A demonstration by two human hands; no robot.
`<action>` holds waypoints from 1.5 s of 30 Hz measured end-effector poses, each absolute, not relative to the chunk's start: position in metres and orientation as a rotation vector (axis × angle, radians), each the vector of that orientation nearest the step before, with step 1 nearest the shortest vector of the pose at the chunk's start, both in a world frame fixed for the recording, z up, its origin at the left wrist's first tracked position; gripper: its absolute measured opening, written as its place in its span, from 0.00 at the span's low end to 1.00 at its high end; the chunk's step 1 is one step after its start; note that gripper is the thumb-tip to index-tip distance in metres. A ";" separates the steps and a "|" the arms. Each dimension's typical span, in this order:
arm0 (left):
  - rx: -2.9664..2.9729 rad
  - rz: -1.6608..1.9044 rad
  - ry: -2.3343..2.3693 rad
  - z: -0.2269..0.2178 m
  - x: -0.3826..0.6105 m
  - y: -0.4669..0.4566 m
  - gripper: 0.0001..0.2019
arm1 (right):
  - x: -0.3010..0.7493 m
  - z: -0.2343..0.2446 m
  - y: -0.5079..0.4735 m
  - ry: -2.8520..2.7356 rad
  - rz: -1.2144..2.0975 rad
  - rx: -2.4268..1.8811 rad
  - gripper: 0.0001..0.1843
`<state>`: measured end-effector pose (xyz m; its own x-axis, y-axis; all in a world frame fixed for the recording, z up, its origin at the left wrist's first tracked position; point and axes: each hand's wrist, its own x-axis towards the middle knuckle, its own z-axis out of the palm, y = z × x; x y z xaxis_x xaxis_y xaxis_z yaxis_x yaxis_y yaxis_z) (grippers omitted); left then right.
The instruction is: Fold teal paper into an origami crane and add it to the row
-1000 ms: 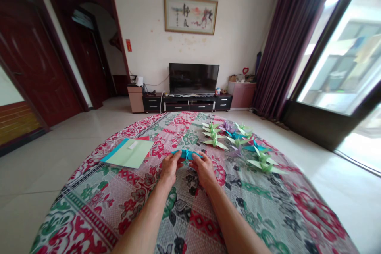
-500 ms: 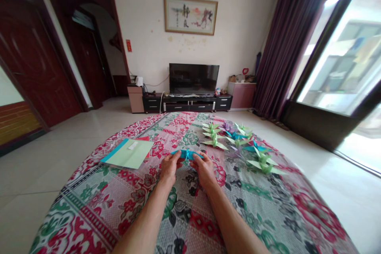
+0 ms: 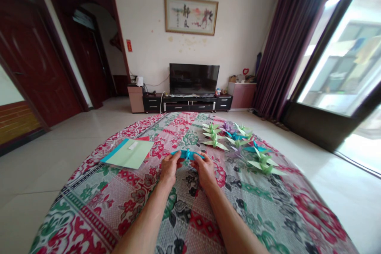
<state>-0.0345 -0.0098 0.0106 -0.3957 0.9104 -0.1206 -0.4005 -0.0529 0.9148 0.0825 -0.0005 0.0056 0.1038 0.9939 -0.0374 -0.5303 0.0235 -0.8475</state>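
Between my two hands is a blue paper crane (image 3: 188, 154), its wings spread to either side just above the tablecloth. My left hand (image 3: 172, 165) pinches the left wing with thumb and fingers. The right wing is gripped the same way by my right hand (image 3: 204, 166). Fingertips under the wings are partly hidden. To the right stand several folded paper cranes in green, blue and purple, the nearest being a green crane (image 3: 264, 163). Left of my hands lies a stack of coloured paper sheets (image 3: 127, 156), light green on top, with a small white piece on it.
A flowered tablecloth (image 3: 131, 210) covers the round table. Beyond its far edge, a television (image 3: 194, 78) stands on a low black cabinet (image 3: 189, 104). At the right are a purple curtain (image 3: 276, 47) and a glass door.
Both hands keep their hold on the blue paper crane; its wings look slightly more spread and the middle has shifted a touch. The cranes and paper stack stay where they were.
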 end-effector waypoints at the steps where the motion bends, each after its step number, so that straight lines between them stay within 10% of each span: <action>1: 0.635 1.649 1.193 0.011 -0.034 -0.010 0.19 | 0.083 0.006 -0.001 -0.709 1.344 -0.850 0.20; 45: 0.615 1.655 1.230 0.012 -0.034 -0.010 0.17 | 0.084 0.006 -0.002 -0.671 1.317 -0.858 0.17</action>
